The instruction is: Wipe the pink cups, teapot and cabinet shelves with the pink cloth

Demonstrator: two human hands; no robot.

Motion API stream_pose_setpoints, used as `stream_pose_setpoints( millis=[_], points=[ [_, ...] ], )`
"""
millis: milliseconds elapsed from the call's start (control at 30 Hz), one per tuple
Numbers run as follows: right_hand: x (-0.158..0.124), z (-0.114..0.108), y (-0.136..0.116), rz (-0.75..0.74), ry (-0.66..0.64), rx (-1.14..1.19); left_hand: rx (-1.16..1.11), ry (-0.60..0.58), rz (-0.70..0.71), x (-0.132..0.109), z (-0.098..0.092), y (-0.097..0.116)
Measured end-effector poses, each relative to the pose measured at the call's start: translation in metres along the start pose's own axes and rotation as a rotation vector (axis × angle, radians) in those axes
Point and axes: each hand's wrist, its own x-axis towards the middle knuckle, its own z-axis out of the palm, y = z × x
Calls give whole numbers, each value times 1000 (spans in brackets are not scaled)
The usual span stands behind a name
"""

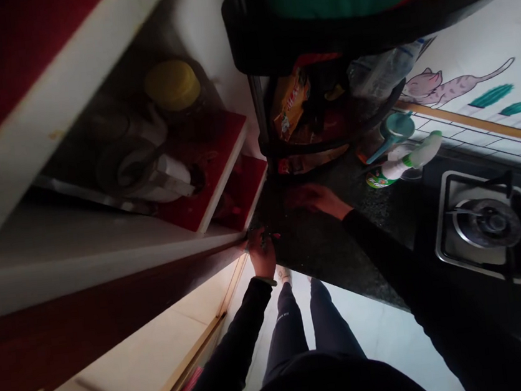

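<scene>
My left hand [261,255] is curled at the corner of the dark granite countertop [327,250], against the edge of a red cabinet door [91,321]. Its fingers look closed there, and small dark bits lie beside them. My right hand [316,200] lies flat on the countertop with its fingers apart, holding nothing. Inside the open cabinet stand a yellow-lidded jar [173,86] and a white mug-like container [145,171] on a red shelf [211,176].
A black rack [299,40] holds a snack packet [290,104] and a plastic bottle [382,72]. A teal cup [396,126] and a green-and-white spray bottle [411,159] stand beyond my right hand. A gas burner [487,223] sits to the right.
</scene>
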Motion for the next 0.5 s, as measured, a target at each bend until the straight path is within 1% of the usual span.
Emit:
stream_pose_setpoints(
  millis=[33,67,100,133,167,200,233,300,333,400,500],
  points=[
    [1,-10,8,38,111,1,12,8,-6,-1,2,0],
    [1,-14,15,58,208,-34,23,17,-11,-3,4,-1],
    [-1,-13,20,58,274,-107,34,21,-14,-4,7,-1],
    [-5,-6,22,42,313,-196,41,21,-12,-7,11,-1],
    [-12,4,23,16,316,-283,46,16,-4,-9,15,0],
    [-19,15,22,-15,281,-355,48,4,7,-11,19,2],
    [-28,26,19,-50,213,-394,45,-11,20,-14,22,5],
    [-46,37,12,-99,86,-384,29,-37,32,-17,26,13],
    [-55,35,9,-106,56,-330,18,-46,31,-18,27,17],
    [-73,19,5,-88,83,-150,-7,-62,17,-19,27,23],
    [-99,-21,5,-3,202,169,-73,-95,-45,-19,24,28]
  ],
)
